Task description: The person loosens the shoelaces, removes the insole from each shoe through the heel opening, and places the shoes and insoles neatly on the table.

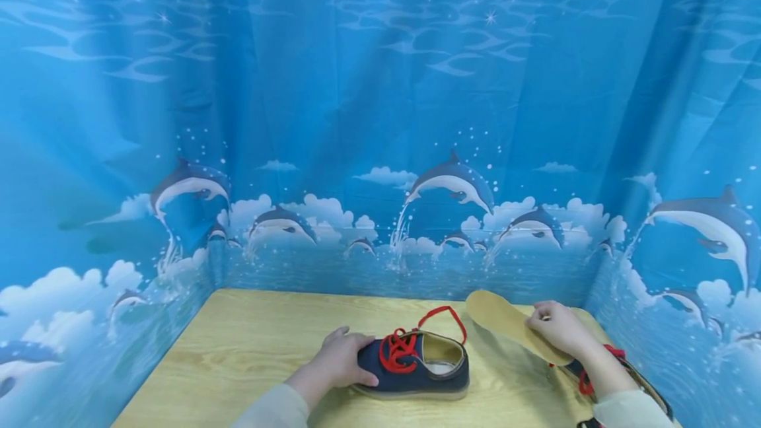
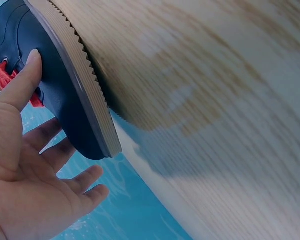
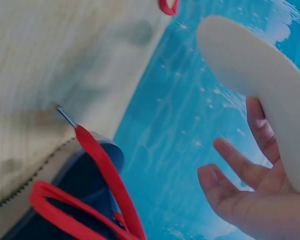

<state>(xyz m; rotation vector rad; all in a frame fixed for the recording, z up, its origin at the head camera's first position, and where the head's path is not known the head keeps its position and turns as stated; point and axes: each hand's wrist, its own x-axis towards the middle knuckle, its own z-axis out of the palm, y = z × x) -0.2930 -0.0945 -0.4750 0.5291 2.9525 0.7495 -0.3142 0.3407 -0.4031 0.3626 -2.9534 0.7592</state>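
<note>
A navy shoe [image 1: 442,383] with red laces [image 1: 399,352] stands sole down on the table, toe to the left. My left hand [image 1: 341,360] holds it by the toe. In the left wrist view the thumb [image 2: 27,77] presses on the upper while the other fingers spread around the far side. Up at the right, my right hand [image 1: 561,330] pinches a tan insole [image 1: 502,319] by its edge, tilted above the table. The right wrist view catches the insole's pale side [image 3: 250,57]; some right fingers stretch out away from it. Inside the shoe a pale footbed [image 1: 440,367] shows.
Another navy shoe [image 1: 648,385] with red laces lies at the table's right edge, partly covered by my right forearm. A red lace loop [image 1: 442,310] sticks up behind the held shoe. Blue dolphin-print curtains [image 1: 380,117] enclose the wooden table [image 1: 250,349] at the back and sides.
</note>
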